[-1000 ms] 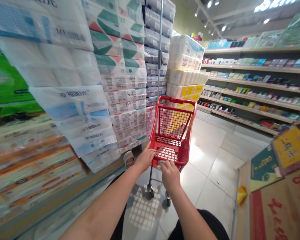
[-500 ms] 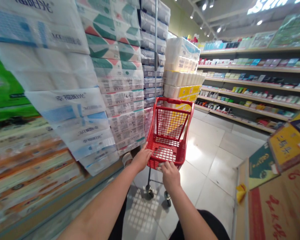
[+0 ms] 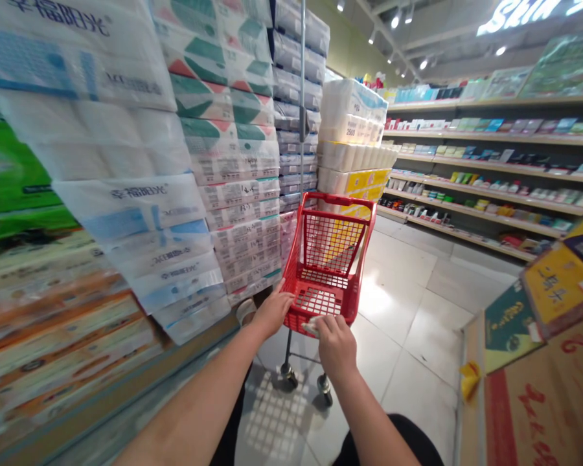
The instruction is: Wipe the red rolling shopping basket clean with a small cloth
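A small red plastic shopping cart [image 3: 335,236] stands in front of me, its grid basket holding nothing that I can see. At the basket's near left corner my left hand [image 3: 273,310] grips the rim, fingertips over the edge. My right hand [image 3: 337,346] is closed at the middle of the near rim. A crumpled whitish cloth or wipe [image 3: 311,325] pokes out from its fingers against the red plastic. The underside of that hand's grip is hidden.
Packs of paper rolls and tissues [image 3: 160,220] are stacked high along the left, beside a metal pole [image 3: 302,77]. Shelves of small goods [image 3: 486,165] line the back right. Printed cartons [image 3: 544,382] stand close on the right. A shoe [image 3: 245,312] shows near the cart's left side.
The view has tilted up very slightly, so things sit a little lower. My right hand has shifted slightly right along the rim with the cloth; my left hand keeps its place.
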### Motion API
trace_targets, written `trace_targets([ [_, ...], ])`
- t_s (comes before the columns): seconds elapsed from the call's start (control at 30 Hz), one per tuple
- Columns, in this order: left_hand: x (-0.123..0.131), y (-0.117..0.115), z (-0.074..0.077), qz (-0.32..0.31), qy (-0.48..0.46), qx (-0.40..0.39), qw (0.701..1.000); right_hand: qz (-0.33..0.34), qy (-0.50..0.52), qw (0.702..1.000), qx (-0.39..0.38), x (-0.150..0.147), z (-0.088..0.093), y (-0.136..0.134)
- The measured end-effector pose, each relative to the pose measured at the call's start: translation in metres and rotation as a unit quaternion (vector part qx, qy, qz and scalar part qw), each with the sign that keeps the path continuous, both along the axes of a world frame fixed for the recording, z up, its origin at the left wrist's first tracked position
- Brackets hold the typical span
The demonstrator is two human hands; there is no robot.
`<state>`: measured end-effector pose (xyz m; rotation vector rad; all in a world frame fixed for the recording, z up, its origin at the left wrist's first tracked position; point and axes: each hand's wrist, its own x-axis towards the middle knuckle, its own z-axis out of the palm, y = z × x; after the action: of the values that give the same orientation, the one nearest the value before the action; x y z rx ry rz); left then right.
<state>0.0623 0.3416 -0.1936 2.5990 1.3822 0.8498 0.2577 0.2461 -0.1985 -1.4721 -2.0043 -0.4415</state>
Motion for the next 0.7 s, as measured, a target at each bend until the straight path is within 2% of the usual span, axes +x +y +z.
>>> trace_targets([
  [0.17, 0.000, 0.000, 0.000, 0.005, -0.014, 0.008, 1.000, -0.024, -0.005, 0.999, -0.028, 0.005, 0.003, 0.002],
  [0.3, 0.001, 0.000, 0.000, 0.004, -0.006, -0.002, 1.000, -0.030, 0.020, 0.999, -0.015, 0.008, 0.008, 0.000],
  [0.43, 0.001, 0.000, 0.000, -0.001, -0.003, 0.008, 1.000, -0.039, 0.032, 0.998, -0.046, 0.012, 0.014, -0.002],
  [0.53, 0.001, -0.001, 0.000, 0.006, 0.000, 0.009, 1.000, -0.022, 0.120, 0.992, -0.042, 0.019, 0.014, -0.006],
  [0.6, 0.002, -0.001, 0.000, 0.008, 0.002, 0.008, 1.000, -0.020, 0.238, 0.971, -0.022, 0.026, 0.011, -0.007],
  [0.63, 0.003, -0.002, 0.000, 0.008, 0.002, 0.009, 1.000, -0.035, 0.307, 0.951, -0.017, 0.028, 0.007, -0.008],
  [0.7, 0.005, -0.001, 0.000, 0.011, 0.000, 0.011, 1.000, -0.093, 0.445, 0.891, -0.026, 0.032, -0.004, -0.006],
])
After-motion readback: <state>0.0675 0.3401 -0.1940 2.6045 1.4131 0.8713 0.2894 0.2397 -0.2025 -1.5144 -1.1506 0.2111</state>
